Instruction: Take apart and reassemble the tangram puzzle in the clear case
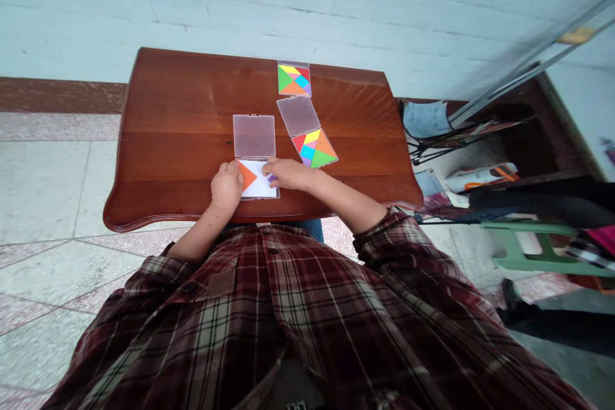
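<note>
A person in a dark red plaid shirt (240, 327), seen from their own head, has both bare hands at a small open plastic case near the front edge of a glossy reddish-brown wooden table (182, 109). The case's clear lid (254, 136) lies folded back, away from the person, and its shallow tray (277, 196) shows a white bottom. Inside, at the tray's left side, is an orange triangle (246, 175) with one corner directed toward the middle; at the right side is a small purple piece (271, 179), partly covered by fingers. The left hand (227, 186) rests at the tray's left edge, its fingertips beside the orange triangle; whether they grip anything cannot be told. The right hand (287, 174) reaches over from the right, thumb and fingers bent around the purple piece, though whether they pinch it or only press on it cannot be told. Just beyond that hand, a second case (314, 148) sits at a slant, its lid (298, 114) open, filled with bright shapes in red, yellow, orange, green, blue and purple. Behind it, near the table's far edge, is a third case (294, 80) with similar coloured shapes. A pale wall (240, 6) stands beyond; off to the right is a green stool (542, 263).
</note>
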{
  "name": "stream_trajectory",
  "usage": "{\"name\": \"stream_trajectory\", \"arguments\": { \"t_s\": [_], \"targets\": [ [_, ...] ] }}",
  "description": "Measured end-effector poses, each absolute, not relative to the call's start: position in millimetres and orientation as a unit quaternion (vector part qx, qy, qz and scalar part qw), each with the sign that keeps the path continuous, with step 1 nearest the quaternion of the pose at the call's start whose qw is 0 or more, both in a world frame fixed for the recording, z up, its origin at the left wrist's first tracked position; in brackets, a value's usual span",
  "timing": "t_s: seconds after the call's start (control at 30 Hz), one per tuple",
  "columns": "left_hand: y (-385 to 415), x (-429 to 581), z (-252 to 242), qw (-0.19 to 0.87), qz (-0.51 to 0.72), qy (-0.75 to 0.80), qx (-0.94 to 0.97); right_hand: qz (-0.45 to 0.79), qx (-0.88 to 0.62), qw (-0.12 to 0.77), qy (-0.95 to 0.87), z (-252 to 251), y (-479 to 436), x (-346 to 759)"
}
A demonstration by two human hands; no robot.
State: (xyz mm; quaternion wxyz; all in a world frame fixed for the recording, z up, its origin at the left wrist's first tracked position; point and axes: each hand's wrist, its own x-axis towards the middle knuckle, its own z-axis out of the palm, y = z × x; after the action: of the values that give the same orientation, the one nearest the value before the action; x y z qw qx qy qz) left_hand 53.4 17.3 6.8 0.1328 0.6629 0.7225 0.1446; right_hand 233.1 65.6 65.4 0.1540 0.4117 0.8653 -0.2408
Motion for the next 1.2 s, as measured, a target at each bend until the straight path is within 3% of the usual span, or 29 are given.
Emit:
{"name": "stream_trajectory", "arguments": {
  "t_s": [0.77, 1.2],
  "targets": [
    [18.5, 50.6, -2.8, 0.107, 0.143, 0.72, 0.671, -0.207, 0.402, 0.242, 0.858, 74.2, 73.2, 223.6],
    [17.6, 52.7, 5.5, 0.121, 0.137, 0.722, 0.668, -0.192, 0.409, 0.22, 0.864, 68.9, 56.7, 226.3]
  ]
}}
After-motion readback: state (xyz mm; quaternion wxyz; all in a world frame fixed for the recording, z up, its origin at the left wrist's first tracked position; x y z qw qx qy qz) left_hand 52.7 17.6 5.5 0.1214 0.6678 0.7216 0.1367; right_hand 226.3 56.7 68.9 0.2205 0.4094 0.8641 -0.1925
